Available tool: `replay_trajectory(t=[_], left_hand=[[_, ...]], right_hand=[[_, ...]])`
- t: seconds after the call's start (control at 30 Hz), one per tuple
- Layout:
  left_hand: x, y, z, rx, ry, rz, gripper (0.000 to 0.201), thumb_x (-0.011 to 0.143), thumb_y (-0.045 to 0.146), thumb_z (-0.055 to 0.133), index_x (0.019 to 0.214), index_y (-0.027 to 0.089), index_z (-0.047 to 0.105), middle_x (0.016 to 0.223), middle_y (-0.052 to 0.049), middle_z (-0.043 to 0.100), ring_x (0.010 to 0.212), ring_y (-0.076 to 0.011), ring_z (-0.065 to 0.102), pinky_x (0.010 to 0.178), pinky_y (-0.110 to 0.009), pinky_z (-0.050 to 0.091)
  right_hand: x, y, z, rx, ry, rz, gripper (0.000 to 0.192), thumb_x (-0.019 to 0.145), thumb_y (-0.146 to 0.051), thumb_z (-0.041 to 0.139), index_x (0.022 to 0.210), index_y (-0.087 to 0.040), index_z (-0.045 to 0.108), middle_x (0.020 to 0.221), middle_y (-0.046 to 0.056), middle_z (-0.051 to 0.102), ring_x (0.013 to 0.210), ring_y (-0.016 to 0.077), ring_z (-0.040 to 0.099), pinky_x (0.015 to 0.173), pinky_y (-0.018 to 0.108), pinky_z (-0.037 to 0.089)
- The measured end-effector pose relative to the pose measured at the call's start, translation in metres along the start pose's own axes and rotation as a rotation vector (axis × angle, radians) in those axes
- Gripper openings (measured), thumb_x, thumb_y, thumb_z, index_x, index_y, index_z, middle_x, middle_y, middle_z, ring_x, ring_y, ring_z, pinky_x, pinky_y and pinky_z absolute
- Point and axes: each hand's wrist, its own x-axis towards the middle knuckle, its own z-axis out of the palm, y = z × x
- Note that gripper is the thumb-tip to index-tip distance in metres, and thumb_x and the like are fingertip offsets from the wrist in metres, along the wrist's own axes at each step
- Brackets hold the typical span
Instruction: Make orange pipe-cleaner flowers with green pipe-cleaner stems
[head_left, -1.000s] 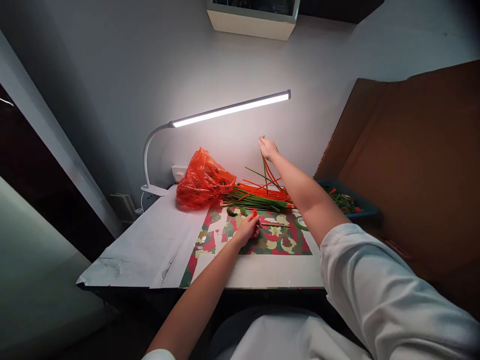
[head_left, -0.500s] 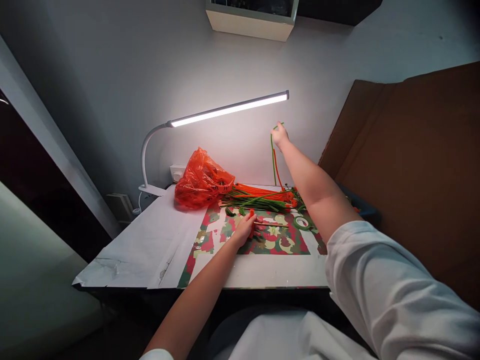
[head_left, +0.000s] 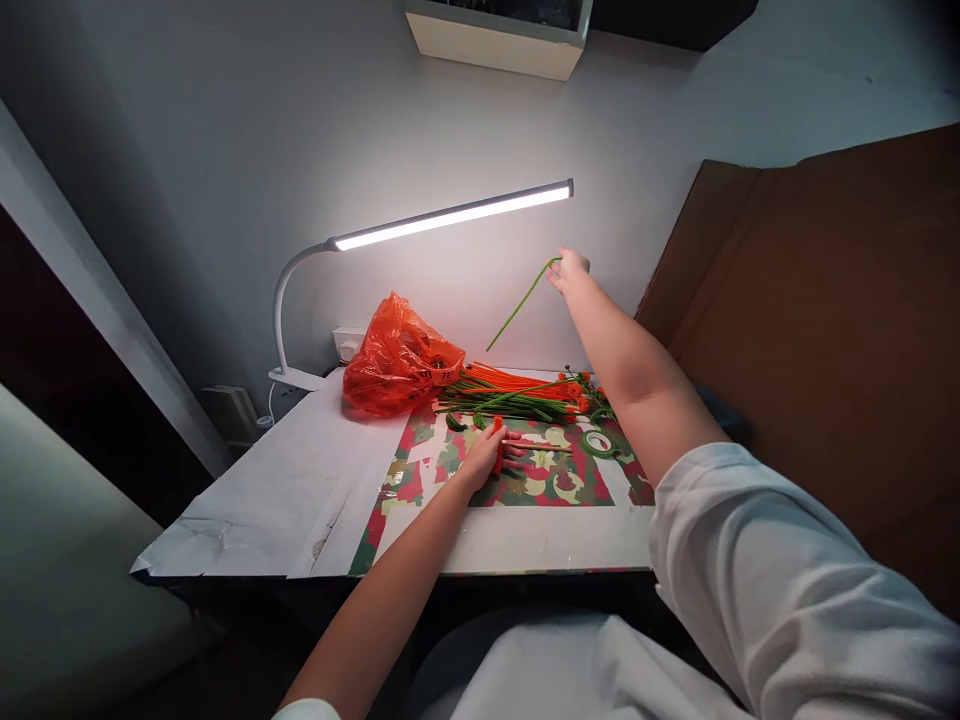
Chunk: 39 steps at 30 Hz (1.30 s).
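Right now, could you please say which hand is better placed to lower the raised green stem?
Probably the right hand: it holds the green stem, while the left hand is low over the patterned mat, holding a red piece.

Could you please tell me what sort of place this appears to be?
Perhaps an indoor craft corner: the table bears a pile of orange and green stems and a roll of green tape, with a lit lamp nearby.
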Motion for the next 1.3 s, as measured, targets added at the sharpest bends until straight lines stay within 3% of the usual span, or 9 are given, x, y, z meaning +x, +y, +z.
replay_trajectory(t=[0.27,0.43,0.6,0.7,0.8,0.93,1.03,1.17,1.3], left_hand=[[0.002,-0.001,-0.005,0.081,-0.017,0.013,0.034,0.093,0.037,0.057,0.12,0.015,0.057,0.116,-0.009,0.062,0.097,-0.0202,0.063,0.082,-0.04,0.056],[0.001,-0.001,-0.006,0.167,-0.053,0.075,0.033,0.093,0.036,0.057,0.118,0.014,0.058,0.112,-0.009,0.063,0.093,-0.019,0.064,0.079,-0.038,0.056],[-0.005,0.0,-0.006,0.327,-0.064,0.2,0.03,0.094,0.039,0.055,0.109,0.013,0.059,0.094,-0.004,0.064,0.072,-0.0126,0.061,0.063,-0.028,0.054],[-0.01,0.002,-0.007,0.481,-0.017,0.332,0.031,0.092,0.042,0.055,0.104,0.013,0.06,0.078,0.0,0.061,0.055,-0.0096,0.053,0.051,-0.023,0.046],[-0.015,0.003,-0.006,0.654,0.05,0.497,0.038,0.079,0.04,0.065,0.109,0.016,0.061,0.089,-0.004,0.065,0.071,-0.0162,0.06,0.062,-0.028,0.05],[-0.022,0.007,0.0,0.862,0.062,0.659,0.048,0.073,0.036,0.065,0.117,0.016,0.06,0.123,-0.014,0.06,0.114,-0.0297,0.055,0.097,-0.044,0.044],[-0.031,0.012,0.01,0.989,-0.015,0.752,0.044,0.078,0.036,0.06,0.118,0.018,0.06,0.133,-0.014,0.055,0.127,-0.0305,0.046,0.108,-0.046,0.034],[-0.045,0.015,0.027,1.136,-0.19,0.782,0.022,0.088,0.035,0.05,0.095,0.021,0.066,0.102,-0.01,0.069,0.099,-0.0241,0.061,0.095,-0.038,0.042],[-0.059,0.015,0.036,1.238,-0.286,0.756,0.029,0.091,0.037,0.047,0.072,0.022,0.063,0.075,-0.006,0.068,0.077,-0.021,0.062,0.086,-0.035,0.042]], right_hand=[[-0.033,-0.023,-0.045,-0.175,0.034,-0.009,0.054,0.09,-0.007,0.035,0.141,-0.024,0.035,0.119,0.006,0.063,0.054,0.002,0.06,0.043,0.01,0.043],[-0.079,-0.027,-0.086,-0.403,-0.277,-0.096,0.063,0.087,-0.008,0.049,0.145,-0.026,0.03,0.122,0.007,0.066,0.048,0.0024,0.057,0.049,0.015,0.049],[-0.172,0.025,-0.122,-0.612,-0.685,0.038,0.044,0.079,-0.007,0.063,0.122,-0.012,0.057,0.083,0.007,0.075,0.044,0.0077,0.059,0.041,0.016,0.044],[-0.226,0.066,-0.138,-0.677,-0.883,0.059,0.056,0.075,-0.004,0.065,0.129,-0.016,0.055,0.075,0.002,0.075,0.048,0.0103,0.061,0.045,0.019,0.047],[-0.257,0.097,-0.153,-0.707,-0.947,-0.019,0.058,0.078,-0.005,0.063,0.134,-0.016,0.052,0.08,0.003,0.075,0.058,0.012,0.064,0.056,0.021,0.049],[-0.268,0.114,-0.167,-0.725,-0.938,-0.118,0.054,0.085,-0.007,0.055,0.137,-0.016,0.047,0.089,0.006,0.073,0.065,0.0128,0.064,0.065,0.025,0.048],[-0.271,0.112,-0.173,-0.728,-0.931,-0.172,0.048,0.086,-0.008,0.055,0.132,-0.018,0.049,0.091,0.005,0.072,0.069,0.014,0.064,0.068,0.026,0.047],[-0.279,0.101,-0.18,-0.745,-0.964,-0.229,0.026,0.086,-0.009,0.055,0.11,-0.017,0.055,0.088,0.005,0.07,0.072,0.016,0.063,0.066,0.026,0.045],[-0.288,0.093,-0.189,-0.758,-1.031,-0.277,0.017,0.086,-0.008,0.055,0.1,-0.018,0.054,0.088,0.005,0.069,0.075,0.0165,0.063,0.066,0.025,0.044]])
